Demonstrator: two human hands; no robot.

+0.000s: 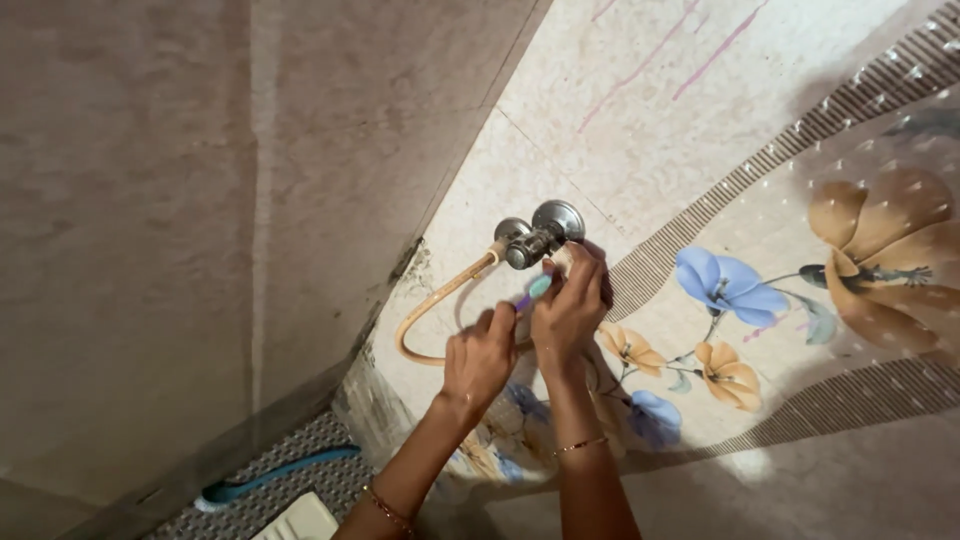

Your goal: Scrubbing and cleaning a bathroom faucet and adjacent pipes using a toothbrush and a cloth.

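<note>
A chrome angle valve (540,236) sticks out of a tiled wall, with a tan flexible hose (430,305) looping down from it. My right hand (572,310) is raised just below the valve, fingers closed near its underside. My left hand (480,355) sits beside it, gripping a small tool with a purple and teal handle (533,292) whose tip points up at the valve. Both wrists wear thin bangles.
The wall tiles carry blue and orange flower patterns (725,285) and a striped band. A plain grey wall (200,200) meets them at a corner on the left. Below lie a patterned floor, a blue hose (270,478) and a white object (300,520).
</note>
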